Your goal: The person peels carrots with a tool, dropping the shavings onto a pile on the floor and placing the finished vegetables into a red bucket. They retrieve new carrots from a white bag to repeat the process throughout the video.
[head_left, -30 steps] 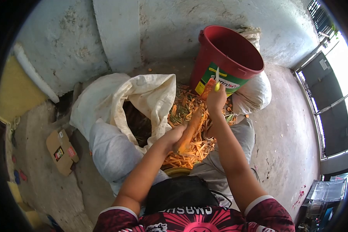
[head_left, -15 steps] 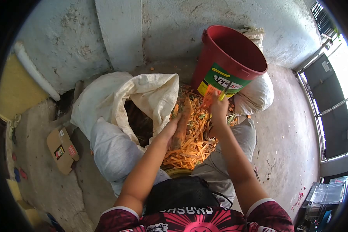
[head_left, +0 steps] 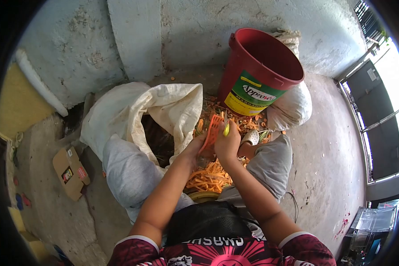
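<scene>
Fingers of my left hand (head_left: 196,149) are wrapped round a carrot (head_left: 207,153), which is mostly hidden behind an orange slotted tool (head_left: 212,131). My right hand (head_left: 227,141) is closed on that tool and on a yellow-handled knife (head_left: 226,129) beside it. The slotted tool lies over the carrot, between my hands. Orange peelings (head_left: 210,177) are heaped below my hands, over a yellowish basin (head_left: 203,195) between my legs.
An open white sack (head_left: 188,106) stands at the left, beside my knee. Behind my hands is a red bucket (head_left: 228,82), with another white sack (head_left: 295,108) at its right. A cardboard box (head_left: 70,172) lies on the floor at far left.
My right hand has moved left and toward me with the slotted tool, coming close to my left hand. The carrot is now largely covered. A shoe shows beyond my right hand.
</scene>
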Demonstrator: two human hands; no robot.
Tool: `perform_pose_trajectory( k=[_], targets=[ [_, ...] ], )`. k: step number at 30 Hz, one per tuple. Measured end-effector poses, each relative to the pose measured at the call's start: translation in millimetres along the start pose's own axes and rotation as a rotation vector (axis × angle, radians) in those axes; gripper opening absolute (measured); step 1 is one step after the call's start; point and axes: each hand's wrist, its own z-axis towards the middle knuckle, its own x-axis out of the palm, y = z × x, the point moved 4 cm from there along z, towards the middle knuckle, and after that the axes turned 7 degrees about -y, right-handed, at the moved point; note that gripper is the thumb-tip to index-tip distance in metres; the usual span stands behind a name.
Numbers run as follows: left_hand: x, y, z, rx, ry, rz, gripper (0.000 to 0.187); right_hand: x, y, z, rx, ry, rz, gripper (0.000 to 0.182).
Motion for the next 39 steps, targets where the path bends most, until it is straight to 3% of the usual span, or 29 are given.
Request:
perform_pose_trajectory(
  k=[2,6,8,11,14,18,21,23,26,36,39],
  targets=[
    [5.6,2.3,-5.6,-0.038,0.118,-0.047,0.033,-3.1,-6.6,17.0,0.026,-0.099,-0.02,0.022],
    [-1.8,14.7,-5.3,-0.027,0.089,0.225,0.042,-14.0,-36.7,84.3,0.079,-0.211,-0.135,0.019],
    [7.9,11.9,-13.1,-0.012,0.033,0.249,0.043,-17.7,-51.8,112.4,-0.013,-0.36,-0.231,0.021],
    [10.3,10.3,-18.9,-0.033,0.105,0.218,0.042,-27.7,-73.7,141.5,0.082,-0.356,-0.182,0.021],
    [8.3,2.5,-19.9,-0.045,0.049,0.09,0.04,-29.7,-69.7,146.9,0.04,-0.305,-0.071,0.022],
    [0.9,-0.3,-8.0,-0.034,0.022,0.029,0.039,-19.6,-47.8,119.3,0.009,-0.218,0.132,0.023],
    [-1.8,-0.3,-3.3,-0.018,0.005,-0.051,0.039,-2.7,-32.9,76.5,0.169,0.016,0.351,0.019],
    [-0.5,-1.8,-3.3,0.012,0.053,-0.096,0.037,3.2,-24.8,48.9,0.05,0.053,0.318,0.019],
    [0.2,-4.1,-4.5,0.023,0.034,-0.156,0.031,-2.2,9.2,12.0,0.045,0.192,0.291,0.019],
    [10.0,-9.9,-15.4,0.092,-0.013,-0.104,0.032,-6.1,23.5,-4.6,-0.073,0.118,-0.021,0.022],
    [1.8,-4.7,-12.3,0.074,0.054,0.108,0.032,-5.6,15.1,3.7,-0.041,0.026,-0.098,0.023]
  ],
)
